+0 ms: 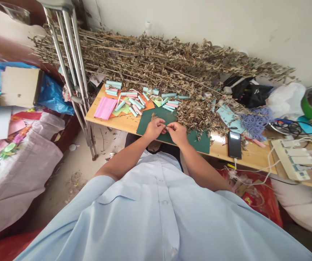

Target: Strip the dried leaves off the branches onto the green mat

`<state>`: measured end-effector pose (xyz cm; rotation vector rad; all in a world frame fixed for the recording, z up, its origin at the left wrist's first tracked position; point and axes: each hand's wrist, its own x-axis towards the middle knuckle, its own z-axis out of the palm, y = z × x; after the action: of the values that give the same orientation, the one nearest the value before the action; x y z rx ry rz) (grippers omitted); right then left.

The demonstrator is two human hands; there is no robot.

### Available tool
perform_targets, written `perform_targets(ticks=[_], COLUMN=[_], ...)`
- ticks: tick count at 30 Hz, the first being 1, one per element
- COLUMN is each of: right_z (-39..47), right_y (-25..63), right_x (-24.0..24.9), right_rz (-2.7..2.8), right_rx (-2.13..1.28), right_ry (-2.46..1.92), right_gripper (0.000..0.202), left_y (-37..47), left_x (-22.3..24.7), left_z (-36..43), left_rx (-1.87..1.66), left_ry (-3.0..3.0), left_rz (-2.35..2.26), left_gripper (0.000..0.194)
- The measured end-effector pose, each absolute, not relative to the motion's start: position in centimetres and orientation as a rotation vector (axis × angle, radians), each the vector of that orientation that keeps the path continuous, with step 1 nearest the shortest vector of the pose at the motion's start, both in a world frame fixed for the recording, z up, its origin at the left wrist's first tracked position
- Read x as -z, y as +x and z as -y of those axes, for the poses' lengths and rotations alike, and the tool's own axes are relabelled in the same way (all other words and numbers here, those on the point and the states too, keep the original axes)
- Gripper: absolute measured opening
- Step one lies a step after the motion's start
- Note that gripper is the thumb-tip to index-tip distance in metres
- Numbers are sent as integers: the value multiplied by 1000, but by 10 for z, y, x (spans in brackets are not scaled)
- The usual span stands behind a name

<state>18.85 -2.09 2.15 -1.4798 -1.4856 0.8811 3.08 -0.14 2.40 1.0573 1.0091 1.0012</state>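
Over the front of a wooden bench (111, 121), a left hand (156, 129) and a right hand (178, 133) are brought together above a green mat (145, 123). Their fingers are curled in and nearly touching at the tips; whether something small is pinched there cannot be told. A heap of dried leaves (195, 114) is spread over the mat's far right part, just beyond the right hand, and a small leaf clump (154, 116) is seen behind the left. Blue and pink paper rolls (136, 103) are scattered to the left, with long dried stalks (145, 54) piled behind.

Leaves could be swept off the near edge by a careless wrist, and the phone (234, 144) could be dragged down if its hanging white cable (235, 164) were snagged. No brand or label can be read; a pale mark on a black bag (256, 93) is too small.
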Motion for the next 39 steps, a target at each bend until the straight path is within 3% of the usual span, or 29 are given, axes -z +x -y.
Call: perform_targets(ticks=[6,18,27,34,39], right_z=[22,29,30,33,36], right_y=[190,188,188,184,186], right_x=[-32,-34,-33,-36,-26], right_rz=[1591,1840,2049,2084,1841], right_rx=[-785,-440,-237,-225,-446], right_ry=[-1512,-1435,-1499,-1555,-1380], right_gripper=[10,12,32,38,35], left_y=[29,29,28,29,28], left_x=[-23,-20,-26,-25,-23], left_z=[0,-1,0,-1,-1], left_rx=[-970,-1003,-986,-1002,-1032], left_ry=[1025,1009,1008,992,992], left_rz=[-978,-969,-972,-975,-995], left_gripper=[23,17,21,21,24])
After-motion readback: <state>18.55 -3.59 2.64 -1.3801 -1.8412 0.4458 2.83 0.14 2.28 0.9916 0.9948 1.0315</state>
